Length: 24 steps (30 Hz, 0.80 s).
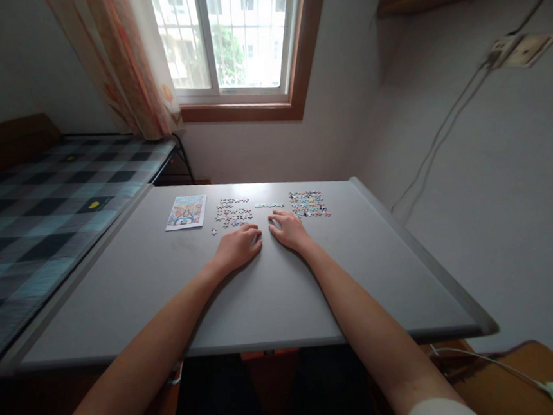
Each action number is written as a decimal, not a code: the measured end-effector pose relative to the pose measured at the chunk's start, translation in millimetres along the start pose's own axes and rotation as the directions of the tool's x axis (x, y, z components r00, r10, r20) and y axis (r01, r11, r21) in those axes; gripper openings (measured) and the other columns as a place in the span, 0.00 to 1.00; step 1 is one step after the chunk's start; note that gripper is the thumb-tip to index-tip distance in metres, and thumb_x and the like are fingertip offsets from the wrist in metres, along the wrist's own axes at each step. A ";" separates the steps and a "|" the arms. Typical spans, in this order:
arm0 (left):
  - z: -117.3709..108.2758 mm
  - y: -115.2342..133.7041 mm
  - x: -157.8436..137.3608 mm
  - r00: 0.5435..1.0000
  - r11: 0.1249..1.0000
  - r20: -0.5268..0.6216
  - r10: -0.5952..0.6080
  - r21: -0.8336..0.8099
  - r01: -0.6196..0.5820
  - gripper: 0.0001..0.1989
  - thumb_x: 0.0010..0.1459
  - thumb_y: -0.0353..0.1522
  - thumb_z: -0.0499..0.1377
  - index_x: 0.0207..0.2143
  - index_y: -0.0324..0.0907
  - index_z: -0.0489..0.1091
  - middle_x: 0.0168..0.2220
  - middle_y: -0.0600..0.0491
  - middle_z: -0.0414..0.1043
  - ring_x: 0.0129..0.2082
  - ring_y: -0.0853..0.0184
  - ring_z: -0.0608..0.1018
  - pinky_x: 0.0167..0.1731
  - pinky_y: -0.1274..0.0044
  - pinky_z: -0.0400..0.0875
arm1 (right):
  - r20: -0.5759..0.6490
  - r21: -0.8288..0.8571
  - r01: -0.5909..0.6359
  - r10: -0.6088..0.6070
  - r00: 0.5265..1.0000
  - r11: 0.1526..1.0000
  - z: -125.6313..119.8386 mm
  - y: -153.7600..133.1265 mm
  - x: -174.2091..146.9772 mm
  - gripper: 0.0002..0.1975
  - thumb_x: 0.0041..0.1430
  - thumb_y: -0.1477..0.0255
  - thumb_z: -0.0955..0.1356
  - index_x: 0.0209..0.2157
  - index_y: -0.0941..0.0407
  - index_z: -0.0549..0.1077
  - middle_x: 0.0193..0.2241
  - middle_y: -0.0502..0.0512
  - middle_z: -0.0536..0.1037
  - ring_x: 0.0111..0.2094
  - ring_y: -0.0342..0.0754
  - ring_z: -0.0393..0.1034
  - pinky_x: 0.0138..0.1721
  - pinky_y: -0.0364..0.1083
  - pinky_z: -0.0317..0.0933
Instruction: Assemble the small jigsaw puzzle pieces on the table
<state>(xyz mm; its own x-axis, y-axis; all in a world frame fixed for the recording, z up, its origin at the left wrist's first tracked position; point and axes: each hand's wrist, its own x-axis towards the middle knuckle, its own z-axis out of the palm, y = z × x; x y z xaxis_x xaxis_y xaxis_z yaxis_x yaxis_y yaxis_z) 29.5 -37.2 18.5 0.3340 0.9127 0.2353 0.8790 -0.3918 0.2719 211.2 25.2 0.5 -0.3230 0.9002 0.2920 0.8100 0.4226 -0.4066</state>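
Observation:
Both my hands rest on the grey table. My left hand point(239, 245) lies with its fingers apart, just below the left group of loose jigsaw pieces point(235, 216); it holds nothing that I can see. Opposite it, my right hand point(288, 230) also lies with spread fingers, close to the right group of jigsaw pieces point(309, 203). Between the groups, beyond my fingertips, sits a short joined strip of puzzle pieces point(269, 205). One single piece point(214, 231) lies apart at the left. A colourful printed picture sheet point(186, 213) is flat on the table further left.
The table point(266, 312) has raised side edges. A bed with a checked cover point(85, 179) stands along its left side. Beyond are a curtain point(118, 60) and a window point(242, 36). Cables hang from a wall socket point(524, 50) at the right, above a wooden seat point(528, 373).

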 end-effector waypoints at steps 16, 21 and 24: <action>1.1 -0.9 0.1 1.000 1.000 -0.012 0.016 0.007 -0.016 0.17 0.59 0.40 0.51 0.47 0.50 0.71 0.53 0.56 0.68 0.44 0.64 0.76 0.44 0.75 0.69 | 0.005 -0.006 0.000 0.000 1.000 1.000 -0.1 0.2 -0.1 0.17 0.58 0.67 0.64 0.47 0.54 0.73 0.55 0.57 0.68 0.56 0.52 0.60 0.57 0.54 0.51; 0.8 -0.7 0.0 1.000 1.000 -0.012 0.013 0.008 -0.013 0.17 0.59 0.40 0.50 0.47 0.50 0.71 0.53 0.56 0.68 0.44 0.65 0.76 0.44 0.75 0.69 | 0.012 -0.008 -0.002 0.002 1.000 1.000 -1.7 -0.9 -0.2 0.17 0.58 0.66 0.63 0.47 0.54 0.73 0.55 0.57 0.68 0.56 0.52 0.60 0.57 0.54 0.51; 0.3 -0.7 0.3 1.000 1.000 -0.010 0.014 0.011 -0.014 0.17 0.59 0.40 0.50 0.47 0.50 0.71 0.53 0.57 0.68 0.44 0.64 0.76 0.44 0.75 0.70 | 0.011 -0.006 0.000 0.000 1.000 1.000 -2.0 -1.3 -0.2 0.16 0.58 0.66 0.63 0.47 0.54 0.73 0.55 0.57 0.68 0.56 0.52 0.60 0.57 0.54 0.51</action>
<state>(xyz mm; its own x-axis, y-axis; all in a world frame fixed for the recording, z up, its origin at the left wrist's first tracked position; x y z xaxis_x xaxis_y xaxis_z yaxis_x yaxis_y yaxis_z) 29.0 -36.6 18.0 0.3430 0.9059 0.2485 0.8779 -0.4033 0.2583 211.2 24.2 2.8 -0.3287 0.9013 0.2822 0.8131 0.4221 -0.4009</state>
